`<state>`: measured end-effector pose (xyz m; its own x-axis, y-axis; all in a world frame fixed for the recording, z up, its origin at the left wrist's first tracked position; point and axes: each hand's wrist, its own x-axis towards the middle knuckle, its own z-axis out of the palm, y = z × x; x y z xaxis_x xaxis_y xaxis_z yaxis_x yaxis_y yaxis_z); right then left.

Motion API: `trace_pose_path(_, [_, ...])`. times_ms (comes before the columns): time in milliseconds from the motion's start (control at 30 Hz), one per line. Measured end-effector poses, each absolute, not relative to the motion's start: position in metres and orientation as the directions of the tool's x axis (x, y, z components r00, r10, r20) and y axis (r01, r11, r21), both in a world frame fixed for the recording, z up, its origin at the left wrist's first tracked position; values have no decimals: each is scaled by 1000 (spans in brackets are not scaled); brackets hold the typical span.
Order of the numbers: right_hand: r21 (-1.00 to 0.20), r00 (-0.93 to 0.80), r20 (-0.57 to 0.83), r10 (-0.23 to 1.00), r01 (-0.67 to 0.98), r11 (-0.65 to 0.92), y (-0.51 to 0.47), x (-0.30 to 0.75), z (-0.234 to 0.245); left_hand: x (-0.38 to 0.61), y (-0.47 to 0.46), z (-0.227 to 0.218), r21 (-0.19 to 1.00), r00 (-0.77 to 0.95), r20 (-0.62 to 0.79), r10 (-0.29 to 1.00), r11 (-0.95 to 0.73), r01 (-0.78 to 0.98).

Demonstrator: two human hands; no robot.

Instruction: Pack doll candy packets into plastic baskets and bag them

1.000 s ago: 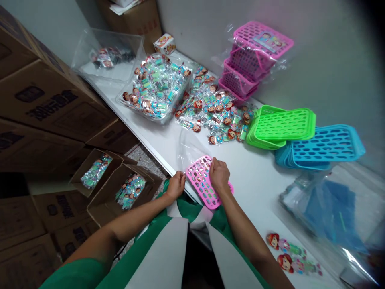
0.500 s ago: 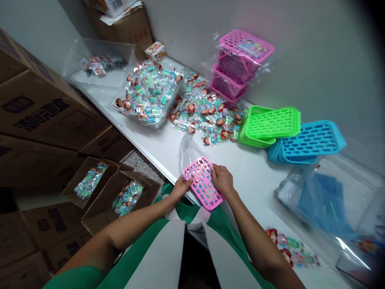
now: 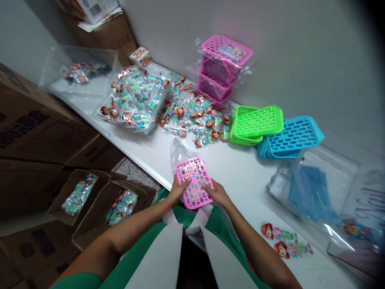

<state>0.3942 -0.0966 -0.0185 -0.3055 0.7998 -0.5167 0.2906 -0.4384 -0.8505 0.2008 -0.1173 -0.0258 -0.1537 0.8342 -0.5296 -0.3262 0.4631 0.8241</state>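
A pink perforated plastic basket (image 3: pixel 194 180) lies at the near edge of the white table (image 3: pixel 240 176), partly inside a clear plastic bag (image 3: pixel 179 148). My left hand (image 3: pixel 178 188) grips its left side, fingers laid across the lid. On the basket's lower right edge my right hand (image 3: pixel 217 193) holds on with its fingers closed. Both forearms reach in from green sleeves.
Wrapped doll-head toys (image 3: pixel 195 114) are heaped mid-table beside a clear tray (image 3: pixel 132 100) full of them. Stacked pink baskets (image 3: pixel 222 68), green (image 3: pixel 255 124) and blue (image 3: pixel 288 138) lids stand by the wall. Clear bags (image 3: pixel 313 192) lie right. Two loose toys (image 3: pixel 282 241) sit near. Cardboard boxes (image 3: pixel 90 196) stand left.
The basket has been pulled toward me and turned slightly; my right hand slid from its top to its lower right edge. The camera view shifted right.
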Motion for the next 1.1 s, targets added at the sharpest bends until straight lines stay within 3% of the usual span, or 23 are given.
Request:
trace_pose_path(200, [-830,-288,-486,825,449,-332,-86,378,-24,184,-103,-33,851,-212,-507,835,448,-273])
trace_pose_path(333, [-810,-117,-383,916,520,-272,-52,373,-33,178,-99,-33,864,-233,-503,832,485,-137])
trace_pose_path(500, [-891,-399,-191,897,454,13,-40,363,-23,167,-104,-24,849,-248,-468,848,510,139])
trace_pose_path(567, [-881,-430,-178,885,470,52,-51,365,-16,160,-111,-20,852,-195,-451,871,485,196])
trace_pose_path(667, [-851,-407,-225,885,525,24,-68,370,-12,151,-117,-18,877,-111,-448,887,460,137])
trace_pose_path(833, [-827,-353,-261,899,563,-19,-76,370,-21,151,-106,-23,885,-273,-440,856,464,28])
trace_pose_path(1100, [-893,-217,-346,913,375,-249,-88,358,-33,153,-112,-13,866,-116,-480,870,491,99])
